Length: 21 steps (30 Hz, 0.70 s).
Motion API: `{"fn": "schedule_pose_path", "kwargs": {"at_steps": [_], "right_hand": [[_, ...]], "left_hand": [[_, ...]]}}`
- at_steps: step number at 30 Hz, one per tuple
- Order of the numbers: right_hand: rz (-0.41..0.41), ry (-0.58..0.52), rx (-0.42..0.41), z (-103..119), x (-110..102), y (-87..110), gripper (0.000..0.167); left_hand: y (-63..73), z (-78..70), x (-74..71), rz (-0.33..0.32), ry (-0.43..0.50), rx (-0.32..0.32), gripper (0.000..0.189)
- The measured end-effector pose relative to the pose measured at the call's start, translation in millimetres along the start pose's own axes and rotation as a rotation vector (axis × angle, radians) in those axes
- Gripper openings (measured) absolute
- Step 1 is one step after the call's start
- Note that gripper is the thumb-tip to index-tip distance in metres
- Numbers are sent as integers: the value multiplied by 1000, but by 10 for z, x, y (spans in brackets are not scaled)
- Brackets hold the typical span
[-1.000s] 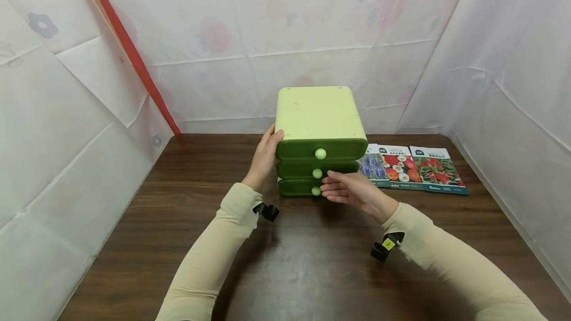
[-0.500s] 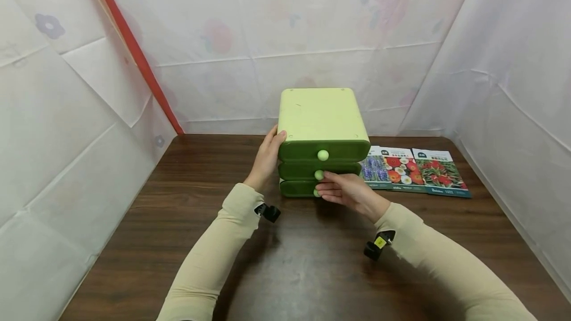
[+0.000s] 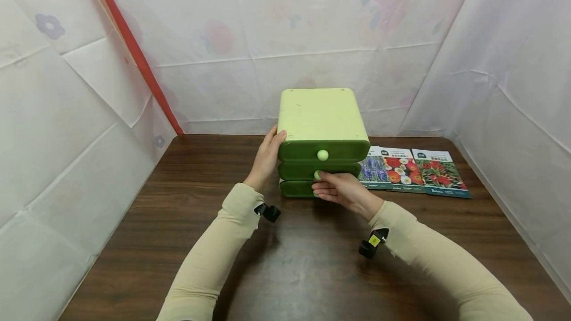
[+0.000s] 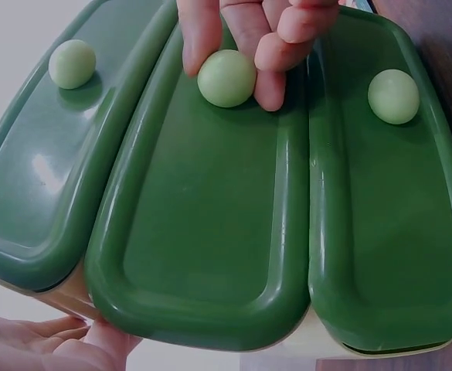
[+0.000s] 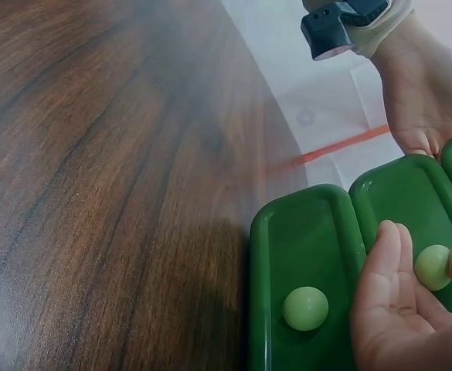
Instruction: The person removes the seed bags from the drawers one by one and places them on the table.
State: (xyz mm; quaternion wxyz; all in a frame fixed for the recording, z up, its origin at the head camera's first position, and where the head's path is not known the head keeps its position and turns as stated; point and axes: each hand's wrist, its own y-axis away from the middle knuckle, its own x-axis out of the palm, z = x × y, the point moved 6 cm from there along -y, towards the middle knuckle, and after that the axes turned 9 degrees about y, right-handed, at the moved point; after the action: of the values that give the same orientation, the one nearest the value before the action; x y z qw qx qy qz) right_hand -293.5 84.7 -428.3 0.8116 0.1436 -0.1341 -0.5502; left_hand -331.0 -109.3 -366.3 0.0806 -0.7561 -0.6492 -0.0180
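A small drawer unit (image 3: 321, 113), with a pale green top and three dark green drawers, stands on the brown table. Each drawer front bears a round pale green knob. My right hand (image 3: 345, 192) pinches the middle knob (image 4: 226, 78) between thumb and forefinger, its other fingers stretched out below. The middle drawer (image 4: 202, 209) sits level with its neighbours. My left hand (image 3: 266, 158) rests flat along the unit's left side, thumb near the top front corner. The top knob (image 3: 322, 155) and the bottom knob (image 5: 305, 308) are untouched.
Several flower-pictured packets lie overlapping right of the unit, among them a red-and-white flower packet (image 3: 403, 168) and a red-flower packet (image 3: 440, 172). White patterned sheets (image 3: 285, 28) stand behind and at both sides of the table (image 3: 200, 241). A red strip (image 3: 134, 48) slants at the left.
My right hand has moved left from beside the knobs and now grips the middle one. The left hand stays on the unit's side. The view has shifted slightly.
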Motion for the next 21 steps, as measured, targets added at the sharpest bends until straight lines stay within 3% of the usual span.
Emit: {"fn": "schedule_pose_path", "kwargs": {"at_steps": [9, 21], "right_hand": [[7, 36, -16, -6, 6, 67, 45], [42, 144, -30, -87, 61, 312, 55]], "left_hand": [[8, 3, 1, -8, -22, -7, 67], [23, -17, 22, 11, 19, 31, 63]]}}
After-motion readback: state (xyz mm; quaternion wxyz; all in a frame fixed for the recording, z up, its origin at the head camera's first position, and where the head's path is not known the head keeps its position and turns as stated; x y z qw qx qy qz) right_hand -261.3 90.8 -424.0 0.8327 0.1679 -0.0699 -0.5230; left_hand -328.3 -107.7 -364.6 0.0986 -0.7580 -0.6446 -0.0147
